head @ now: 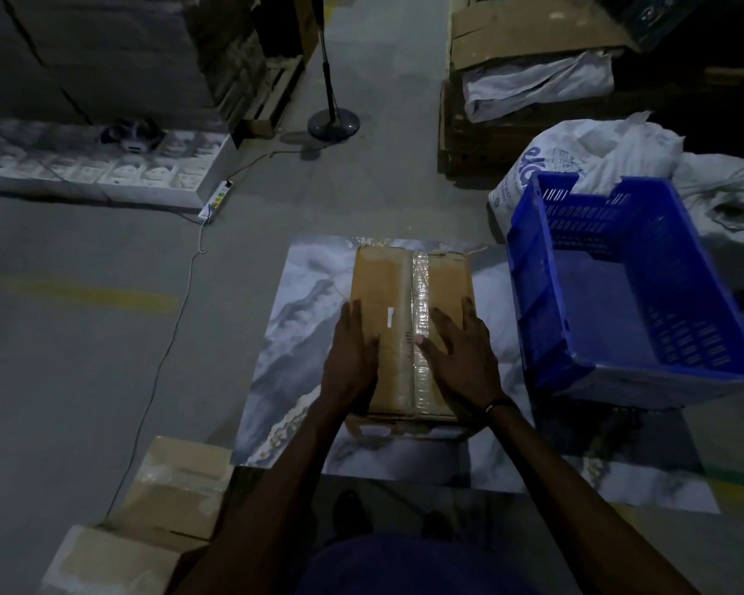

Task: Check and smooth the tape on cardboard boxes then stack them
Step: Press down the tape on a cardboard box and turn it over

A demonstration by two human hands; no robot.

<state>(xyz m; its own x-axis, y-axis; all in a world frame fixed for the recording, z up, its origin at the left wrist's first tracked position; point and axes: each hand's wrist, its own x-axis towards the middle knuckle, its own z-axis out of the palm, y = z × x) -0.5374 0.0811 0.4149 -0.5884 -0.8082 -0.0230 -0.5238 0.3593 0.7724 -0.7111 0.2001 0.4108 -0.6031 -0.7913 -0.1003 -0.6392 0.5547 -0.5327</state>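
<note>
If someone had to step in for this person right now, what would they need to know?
Left hand: flat and open on the left side of the cardboard box.
Right hand: flat and open, thumb on the tape running down the box's top.
The box lies on a marbled sheet on the floor, left of a blue crate.
Other boxes sit near left, beside the person.
Done: box is taped shut.
Left: finish smoothing the tape, then stack this box.
</note>
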